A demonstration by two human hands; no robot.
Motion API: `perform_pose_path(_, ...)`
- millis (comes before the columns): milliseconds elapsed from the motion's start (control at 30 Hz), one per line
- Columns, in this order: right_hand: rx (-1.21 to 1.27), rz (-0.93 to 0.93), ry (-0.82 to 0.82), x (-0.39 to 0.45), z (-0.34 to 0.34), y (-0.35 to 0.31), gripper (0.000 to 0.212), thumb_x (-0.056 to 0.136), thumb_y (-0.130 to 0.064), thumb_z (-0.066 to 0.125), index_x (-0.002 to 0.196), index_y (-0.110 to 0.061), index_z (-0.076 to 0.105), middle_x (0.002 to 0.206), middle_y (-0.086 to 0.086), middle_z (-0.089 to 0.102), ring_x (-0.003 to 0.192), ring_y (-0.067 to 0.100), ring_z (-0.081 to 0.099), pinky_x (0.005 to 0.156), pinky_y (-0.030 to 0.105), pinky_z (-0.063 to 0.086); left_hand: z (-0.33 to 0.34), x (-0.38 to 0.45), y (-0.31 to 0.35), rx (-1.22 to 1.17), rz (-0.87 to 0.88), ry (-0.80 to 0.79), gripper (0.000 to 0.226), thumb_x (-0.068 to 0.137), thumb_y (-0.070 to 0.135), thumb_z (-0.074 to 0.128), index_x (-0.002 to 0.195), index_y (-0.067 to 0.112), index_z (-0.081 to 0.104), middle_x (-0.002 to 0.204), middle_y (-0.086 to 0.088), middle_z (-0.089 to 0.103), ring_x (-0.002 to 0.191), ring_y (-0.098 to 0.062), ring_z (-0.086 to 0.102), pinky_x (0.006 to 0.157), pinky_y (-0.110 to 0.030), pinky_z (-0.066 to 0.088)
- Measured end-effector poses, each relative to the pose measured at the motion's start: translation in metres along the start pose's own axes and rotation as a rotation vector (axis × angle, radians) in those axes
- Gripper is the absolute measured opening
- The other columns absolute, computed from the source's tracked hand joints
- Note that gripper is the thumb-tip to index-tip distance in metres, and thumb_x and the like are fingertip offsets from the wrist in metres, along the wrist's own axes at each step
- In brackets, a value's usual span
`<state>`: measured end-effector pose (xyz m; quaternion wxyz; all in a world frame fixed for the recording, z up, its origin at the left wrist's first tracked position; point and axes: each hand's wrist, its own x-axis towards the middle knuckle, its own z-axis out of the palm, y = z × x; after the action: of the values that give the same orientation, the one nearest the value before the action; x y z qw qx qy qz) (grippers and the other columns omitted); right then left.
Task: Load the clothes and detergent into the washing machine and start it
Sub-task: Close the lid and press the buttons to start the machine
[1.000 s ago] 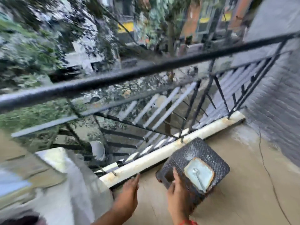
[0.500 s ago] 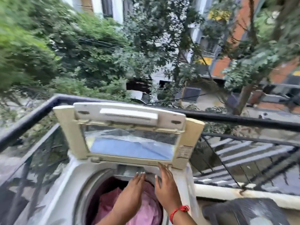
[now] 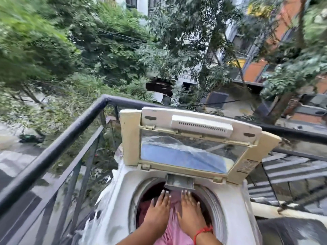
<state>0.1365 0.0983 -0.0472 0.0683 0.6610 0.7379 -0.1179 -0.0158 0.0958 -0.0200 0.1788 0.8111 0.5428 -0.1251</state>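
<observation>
A white top-loading washing machine [image 3: 235, 209] stands on a balcony with its lid [image 3: 191, 138] raised upright. Pink clothes [image 3: 174, 232] lie in the round drum, with a darker red piece [image 3: 143, 209] at the left. My left hand [image 3: 157, 211] and my right hand [image 3: 191, 213] lie flat, side by side, on the pink clothes inside the drum, fingers straight and pointing toward a small grey tray [image 3: 179, 183] at the drum's back edge. A red thread circles my right wrist. No detergent is in sight.
A black metal railing [image 3: 58, 147] runs along the left and behind the machine. A dark patterned stool [image 3: 292, 230] sits at the lower right by a low white kerb [image 3: 265, 209]. Crumpled clear plastic [image 3: 106, 200] hangs on the machine's left side. Trees and buildings lie beyond.
The view swung from the stool on the balcony floor to the washing machine. My hands left the stool and went into the drum, and now press lower on the pink clothes.
</observation>
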Motion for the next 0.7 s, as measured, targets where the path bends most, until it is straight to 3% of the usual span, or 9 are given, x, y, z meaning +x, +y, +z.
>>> perform_pose_path(100,-0.042,0.047,-0.054,0.000,-0.014,-0.007,0.069,0.059,-0.040,0.065,0.117,-0.004,0.068,0.128,0.006,0.063,0.114,0.017,0.063,0.076,0.047,0.057,0.006,0.012,0.006,0.030,0.055,-0.004,0.056,0.099,0.011,0.015,0.152,0.004,-0.003,0.161,-0.009,-0.012,0.144,-0.018,-0.021,0.118,-0.051,0.007)
perform_pose_path(200,0.015,0.013,-0.075,-0.001,-0.032,-0.011,0.064,0.095,-0.026,0.039,0.151,-0.004,0.016,0.160,0.008,0.010,0.148,0.022,0.012,0.114,0.053,0.023,0.011,0.026,0.009,0.072,0.081,-0.021,0.059,0.100,0.010,0.023,0.152,0.004,-0.004,0.161,-0.009,-0.012,0.147,-0.021,-0.018,0.119,-0.053,0.006)
perform_pose_path(267,0.020,0.015,-0.074,0.003,-0.032,-0.012,0.061,0.101,-0.027,0.027,0.152,-0.008,0.002,0.162,0.007,-0.003,0.149,0.020,-0.004,0.118,0.050,0.009,0.012,0.033,0.009,0.083,0.079,-0.024,0.060,0.100,0.010,0.024,0.151,0.004,-0.006,0.161,-0.009,-0.013,0.148,-0.023,-0.015,0.119,-0.053,0.006)
perform_pose_path(367,0.065,0.046,-0.104,0.009,-0.023,-0.011,0.062,0.100,-0.030,0.030,0.152,-0.008,0.005,0.159,0.004,-0.006,0.149,0.020,-0.002,0.118,0.048,0.009,0.014,0.042,0.007,0.089,0.070,-0.041,0.061,0.100,0.011,0.025,0.151,0.005,-0.007,0.161,-0.009,-0.015,0.148,-0.023,-0.015,0.119,-0.052,0.007)
perform_pose_path(467,0.039,0.058,-0.145,0.018,-0.007,-0.005,0.073,0.073,-0.040,0.063,0.136,-0.007,0.051,0.145,0.006,0.046,0.132,0.019,0.047,0.098,0.044,0.045,0.014,0.048,0.001,0.071,0.053,-0.052,0.061,0.101,0.012,0.025,0.152,0.005,-0.009,0.160,-0.008,-0.017,0.147,-0.022,-0.018,0.119,-0.050,0.009)
perform_pose_path(533,0.014,0.076,-0.095,0.024,0.003,-0.002,0.077,0.061,-0.043,0.070,0.128,-0.008,0.060,0.136,0.005,0.057,0.123,0.018,0.056,0.088,0.042,0.052,0.012,0.051,-0.003,0.046,0.038,-0.044,0.062,0.101,0.011,0.025,0.151,0.005,-0.010,0.160,-0.008,-0.018,0.147,-0.021,-0.018,0.119,-0.048,0.011)
perform_pose_path(567,0.056,0.067,-0.113,0.026,0.002,-0.002,0.078,0.067,-0.042,0.067,0.135,-0.006,0.053,0.143,0.007,0.050,0.130,0.020,0.049,0.094,0.045,0.049,0.012,0.052,-0.004,0.039,0.035,-0.038,0.063,0.100,0.010,0.025,0.151,0.005,-0.011,0.160,-0.008,-0.019,0.147,-0.021,-0.019,0.120,-0.048,0.011)
perform_pose_path(633,0.085,0.002,-0.111,0.028,-0.007,-0.006,0.074,0.090,-0.036,0.047,0.151,-0.004,0.019,0.158,0.007,0.011,0.147,0.023,0.015,0.114,0.051,0.024,0.011,0.055,-0.005,0.039,0.031,-0.034,0.065,0.099,0.009,0.026,0.151,0.005,-0.012,0.160,-0.008,-0.020,0.147,-0.021,-0.019,0.120,-0.047,0.012)
perform_pose_path(700,0.062,-0.010,-0.070,0.031,-0.008,-0.007,0.070,0.097,-0.033,0.034,0.152,-0.007,0.001,0.156,0.004,-0.008,0.148,0.023,-0.003,0.118,0.050,0.008,0.012,0.058,-0.005,0.044,0.027,-0.037,0.066,0.098,0.009,0.028,0.151,0.005,-0.012,0.160,-0.009,-0.020,0.147,-0.022,-0.020,0.119,-0.046,0.013)
